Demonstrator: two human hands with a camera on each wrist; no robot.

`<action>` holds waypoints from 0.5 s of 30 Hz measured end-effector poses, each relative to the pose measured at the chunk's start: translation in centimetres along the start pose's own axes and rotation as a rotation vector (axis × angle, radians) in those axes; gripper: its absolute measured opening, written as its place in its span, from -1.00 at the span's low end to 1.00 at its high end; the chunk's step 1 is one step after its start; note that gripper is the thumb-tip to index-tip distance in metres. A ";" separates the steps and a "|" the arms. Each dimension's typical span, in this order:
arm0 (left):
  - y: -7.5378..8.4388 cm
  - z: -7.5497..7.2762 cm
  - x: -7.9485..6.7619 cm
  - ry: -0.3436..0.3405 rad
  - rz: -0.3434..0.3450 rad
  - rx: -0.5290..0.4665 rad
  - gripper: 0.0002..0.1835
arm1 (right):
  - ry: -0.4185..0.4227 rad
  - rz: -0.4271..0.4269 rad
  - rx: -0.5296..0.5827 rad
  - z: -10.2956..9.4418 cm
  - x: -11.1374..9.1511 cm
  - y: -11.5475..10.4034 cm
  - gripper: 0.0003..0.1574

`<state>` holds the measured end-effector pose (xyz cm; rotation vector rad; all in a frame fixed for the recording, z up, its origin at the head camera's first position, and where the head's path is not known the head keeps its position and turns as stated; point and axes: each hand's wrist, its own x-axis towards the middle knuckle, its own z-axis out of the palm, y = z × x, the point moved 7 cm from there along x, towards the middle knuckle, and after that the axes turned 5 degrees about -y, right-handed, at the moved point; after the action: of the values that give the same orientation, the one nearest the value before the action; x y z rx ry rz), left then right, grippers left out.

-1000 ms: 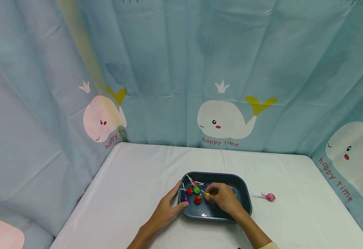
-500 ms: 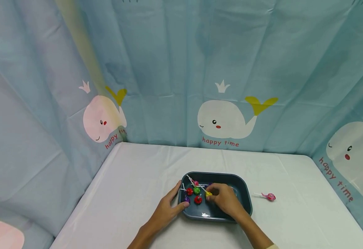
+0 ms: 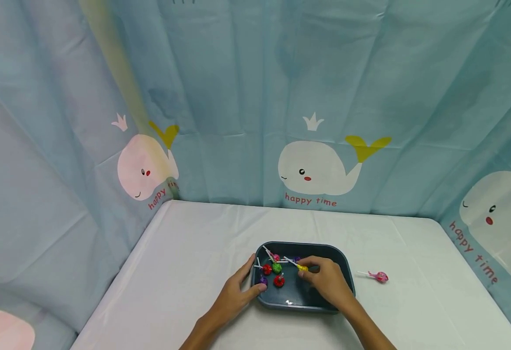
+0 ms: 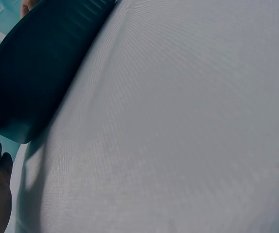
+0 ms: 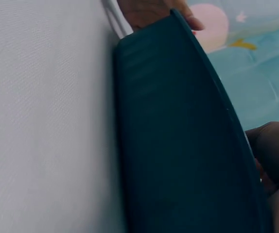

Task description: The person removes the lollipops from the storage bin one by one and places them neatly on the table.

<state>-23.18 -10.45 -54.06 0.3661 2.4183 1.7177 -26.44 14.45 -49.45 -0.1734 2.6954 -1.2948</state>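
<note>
Tray [image 3: 312, 307] sits before you on the tabletop [image 3: 194, 243], its left end held by your left hand [image 3: 234, 295], thumb over the rim, fingers along the outside. By that thumb lie a purple pop [image 3: 263, 280] and a red pop [image 3: 279, 280]; a loose pop [image 3: 382, 277] rests outside, right of the tray. Your right hand [image 3: 328, 281] pinches the yellow pop [image 3: 303, 268] over the tray, its stick pointing away and left. Alongside are a second red pop [image 3: 267, 269] and a green pop [image 3: 277, 268]; farthest, a pink pop [image 3: 275, 257]. The step seems to be parting the yellow pop from the cluster; the next move likely calls for a firm pinch that frees its stick from its neighbours.
</note>
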 end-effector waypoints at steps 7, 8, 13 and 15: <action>0.0 0.0 0.0 -0.004 -0.001 0.005 -0.05 | 0.049 -0.011 0.072 -1.6 -1.1 -0.2 -0.76; 0.0 -0.1 0.0 -0.003 -0.001 0.005 -0.05 | 0.055 -0.014 0.072 -1.8 -1.3 -0.3 -0.77; -0.2 0.0 0.1 -0.005 -0.001 0.006 -0.06 | 0.082 -0.011 0.062 -2.7 -1.9 -0.3 -0.75; -0.1 0.0 0.1 -0.006 0.000 0.006 -0.06 | 0.093 -0.005 0.054 -3.1 -2.1 -0.2 -0.72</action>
<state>-23.27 -10.47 -54.19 0.3715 2.4198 1.7080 -24.92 17.03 -47.25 -0.1173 2.7346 -1.4089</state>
